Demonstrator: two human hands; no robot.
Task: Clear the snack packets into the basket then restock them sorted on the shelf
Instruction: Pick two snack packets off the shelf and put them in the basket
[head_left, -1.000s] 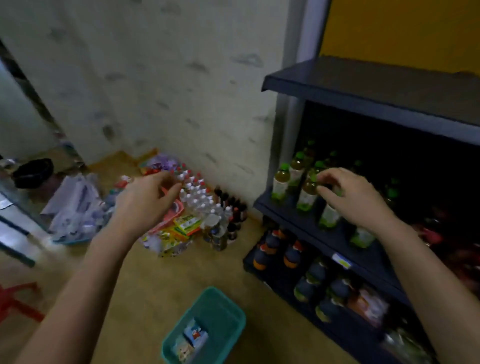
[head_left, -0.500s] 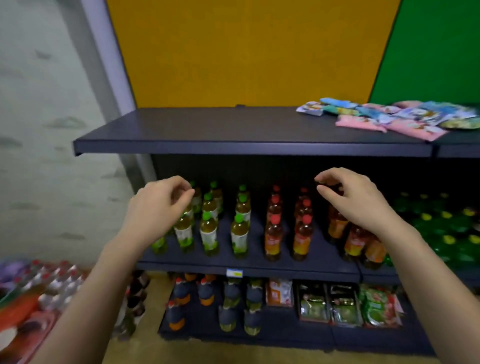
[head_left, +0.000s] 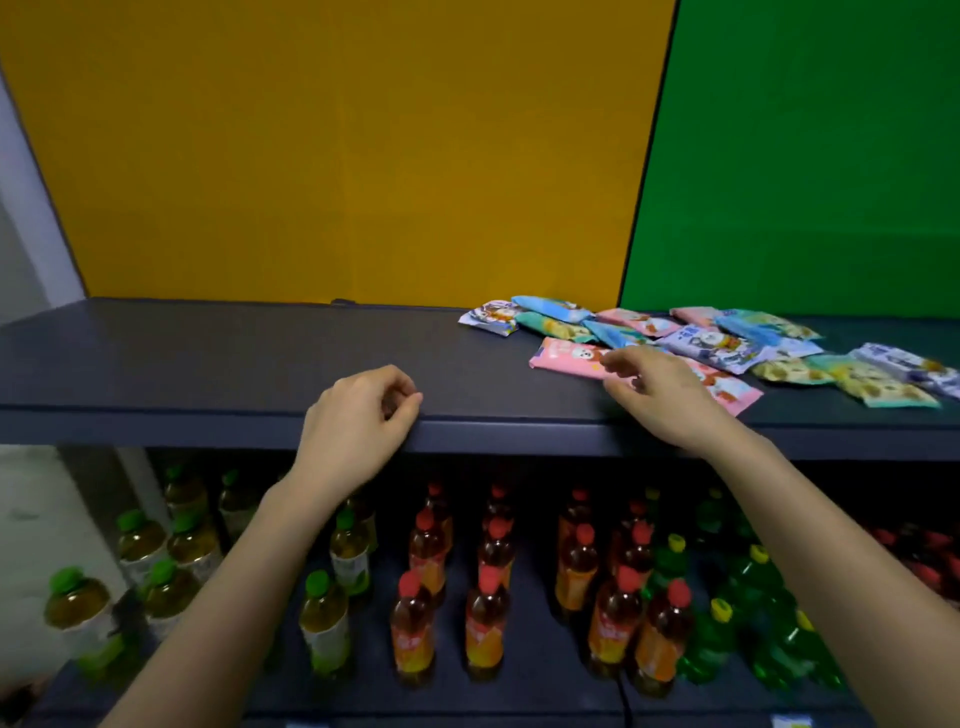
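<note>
Within the last half second both hands have risen from the level of the bottles to the front edge of the top shelf. The right hand has its curled fingers on the nearest pink packet; pinching or merely touching, one cannot tell. The packet's long axis runs crosswise to the hand, its free end out to the hand's left. The other snack packets spread beyond the hand and to its right. The left hand, loosely curled and empty, sits farther off. No basket shows.
</note>
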